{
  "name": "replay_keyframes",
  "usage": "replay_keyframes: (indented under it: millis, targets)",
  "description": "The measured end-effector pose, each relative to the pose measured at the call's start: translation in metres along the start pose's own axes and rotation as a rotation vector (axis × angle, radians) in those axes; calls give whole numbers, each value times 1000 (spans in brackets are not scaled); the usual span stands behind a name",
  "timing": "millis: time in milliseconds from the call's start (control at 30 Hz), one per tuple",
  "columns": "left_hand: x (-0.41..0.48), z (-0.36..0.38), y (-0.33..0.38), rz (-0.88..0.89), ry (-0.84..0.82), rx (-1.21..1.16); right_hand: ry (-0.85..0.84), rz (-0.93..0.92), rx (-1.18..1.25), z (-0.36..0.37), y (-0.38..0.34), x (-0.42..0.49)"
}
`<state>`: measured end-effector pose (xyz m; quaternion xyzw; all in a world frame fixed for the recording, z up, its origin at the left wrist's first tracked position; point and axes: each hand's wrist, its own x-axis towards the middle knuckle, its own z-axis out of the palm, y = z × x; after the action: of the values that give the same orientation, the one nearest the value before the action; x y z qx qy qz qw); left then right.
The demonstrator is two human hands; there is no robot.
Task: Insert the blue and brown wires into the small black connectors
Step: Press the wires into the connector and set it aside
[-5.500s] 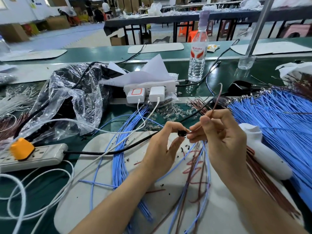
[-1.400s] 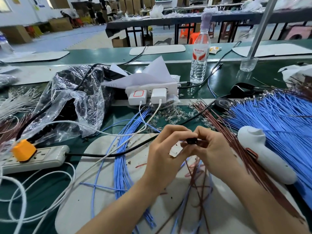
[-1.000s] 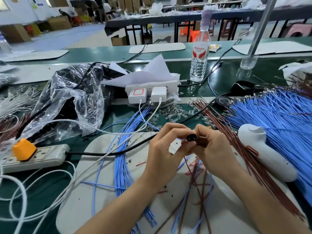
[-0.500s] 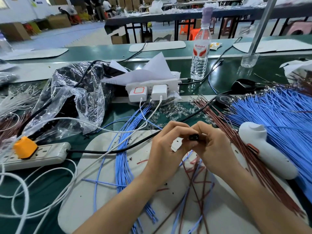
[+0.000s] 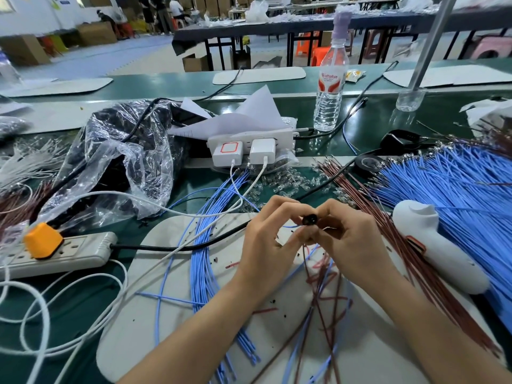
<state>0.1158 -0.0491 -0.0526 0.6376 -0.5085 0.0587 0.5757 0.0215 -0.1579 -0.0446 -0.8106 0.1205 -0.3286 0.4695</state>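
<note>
Left hand (image 5: 266, 242) and right hand (image 5: 353, 241) both pinch the black connector (image 5: 309, 219); the person should keep the brown wire (image 5: 304, 261) straight, pushing gently until seated.

Green counter (image 5: 374, 120); grey mat (image 5: 224, 245) at centre. Left of mat: power strip (image 5: 72, 253). Behind mat: plastic bag (image 5: 119, 167), water bottle (image 5: 329, 87). Right of mat: blue wires (image 5: 457, 189).

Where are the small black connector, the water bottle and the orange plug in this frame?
small black connector (image 5: 309, 219), head view, on its round front face.
water bottle (image 5: 329, 84), head view, on its red and white label.
orange plug (image 5: 43, 239), head view, on its top face.
</note>
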Motion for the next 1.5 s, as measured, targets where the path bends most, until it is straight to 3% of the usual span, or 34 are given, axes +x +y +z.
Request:
replay_keyframes:
  millis: [833,1300,1500]
  targets:
    - [-2,0,5,31,-20,-102,-43,-41,36,-2,9,1]
    - [-6,5,-7,82,-19,0,-53,-7,-94,4,18,3]
    - [-2,10,-4,-148,41,-274,0,67,-129,-1,13,2]
